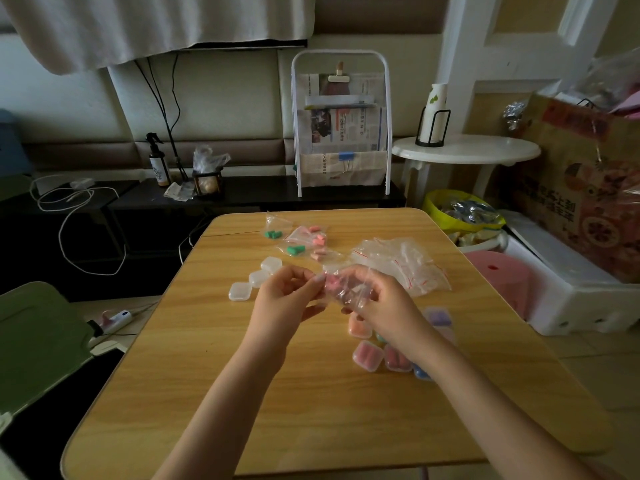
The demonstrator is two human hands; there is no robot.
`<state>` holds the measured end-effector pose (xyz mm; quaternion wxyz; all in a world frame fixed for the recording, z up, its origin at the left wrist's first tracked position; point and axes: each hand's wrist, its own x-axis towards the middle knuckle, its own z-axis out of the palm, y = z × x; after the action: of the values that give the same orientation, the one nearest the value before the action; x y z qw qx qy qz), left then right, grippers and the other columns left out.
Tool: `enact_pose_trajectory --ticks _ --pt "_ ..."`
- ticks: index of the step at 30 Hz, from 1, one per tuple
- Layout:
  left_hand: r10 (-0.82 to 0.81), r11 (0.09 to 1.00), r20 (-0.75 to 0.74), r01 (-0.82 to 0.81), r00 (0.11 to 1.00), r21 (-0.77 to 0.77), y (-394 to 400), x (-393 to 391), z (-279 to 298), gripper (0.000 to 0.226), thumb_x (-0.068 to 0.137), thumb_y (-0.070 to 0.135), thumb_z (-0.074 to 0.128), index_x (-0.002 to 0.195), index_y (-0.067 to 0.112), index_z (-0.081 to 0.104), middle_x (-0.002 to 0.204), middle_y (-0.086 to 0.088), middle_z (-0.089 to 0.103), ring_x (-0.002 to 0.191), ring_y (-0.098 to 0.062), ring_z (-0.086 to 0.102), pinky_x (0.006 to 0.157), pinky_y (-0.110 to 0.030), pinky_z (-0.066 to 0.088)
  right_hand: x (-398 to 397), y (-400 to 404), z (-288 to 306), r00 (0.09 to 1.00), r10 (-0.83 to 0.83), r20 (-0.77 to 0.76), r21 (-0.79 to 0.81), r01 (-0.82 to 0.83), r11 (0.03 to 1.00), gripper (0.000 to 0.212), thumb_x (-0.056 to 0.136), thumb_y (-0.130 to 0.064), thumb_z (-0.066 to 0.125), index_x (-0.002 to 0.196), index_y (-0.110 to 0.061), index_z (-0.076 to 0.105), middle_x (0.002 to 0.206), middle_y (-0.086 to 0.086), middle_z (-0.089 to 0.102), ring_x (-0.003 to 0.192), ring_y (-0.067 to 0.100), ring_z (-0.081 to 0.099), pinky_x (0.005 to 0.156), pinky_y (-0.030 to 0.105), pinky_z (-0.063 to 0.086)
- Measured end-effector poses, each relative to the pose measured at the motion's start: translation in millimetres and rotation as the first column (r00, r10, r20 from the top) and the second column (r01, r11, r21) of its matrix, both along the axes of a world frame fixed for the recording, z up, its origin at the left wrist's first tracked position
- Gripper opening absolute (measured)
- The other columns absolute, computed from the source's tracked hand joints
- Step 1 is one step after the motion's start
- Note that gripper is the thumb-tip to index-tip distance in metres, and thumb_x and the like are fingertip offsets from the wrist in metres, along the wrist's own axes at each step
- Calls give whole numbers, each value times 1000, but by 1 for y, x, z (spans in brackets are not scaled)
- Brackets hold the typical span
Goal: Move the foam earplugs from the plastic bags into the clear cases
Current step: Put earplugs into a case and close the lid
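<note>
Two hands meet over a wooden counter (311, 410), centre frame.
Left hand (287, 299) and right hand (377, 306) each pinch one clear bag (346, 287) holding pink earplugs (333, 282).

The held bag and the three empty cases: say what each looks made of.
Held bag: thin clear plastic film, glossy; it crinkles and shows pink earplugs through it. Empty cases: seemingly rigid translucent plastic, milky and smooth, with rounded molded corners.

Before you: wooden table (311, 393); beyond it, dark low cabinet (242, 199) bearing white newspaper rack (341, 126); round white side table (465, 150) (right); padded wall panels; dim light.
</note>
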<state>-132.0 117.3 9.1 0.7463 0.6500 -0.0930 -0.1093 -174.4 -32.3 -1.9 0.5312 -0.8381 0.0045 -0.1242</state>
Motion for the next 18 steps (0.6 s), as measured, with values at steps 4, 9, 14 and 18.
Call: enact_pose_trajectory --ticks 4,9,14,18 --pt "-13 999 1 13 1000 34 -1 2 -2 10 87 10 64 87 3 57 81 -10 67 72 -13 66 76 -33 59 -1 0 0 998 -9 -60 -38 7 999 25 86 -31 68 111 -31 63 97 3 69 80 26 68 60 29 55" --pt "11 997 22 -13 1000 76 -3 2 -4 13 87 9 65 91 -1 58 76 -8 64 66 -11 63 68 -27 58 -5 1 6 998 9 -60 -56 -12 998 24 83 -37 68 106 -34 60 95 7 70 77 27 68 63 36 56" --pt "4 999 -13 -4 1000 43 -4 0 -5 11 89 9 63 89 0 56 74 -7 67 64 -10 64 68 -26 58 -2 -2 3 1000 -3 -29 -73 0 997 13 84 -37 69 96 -34 63 95 6 70 81 22 68 64 30 55" --pt "-49 997 -19 50 999 64 -5 -1 -4 10 90 9 62 90 2 55 86 -14 66 75 -14 63 76 -33 59 -2 -5 -1 993 -108 38 -128 112 985 15 82 -26 74 96 -24 69 82 -5 67 62 3 61 52 13 47"
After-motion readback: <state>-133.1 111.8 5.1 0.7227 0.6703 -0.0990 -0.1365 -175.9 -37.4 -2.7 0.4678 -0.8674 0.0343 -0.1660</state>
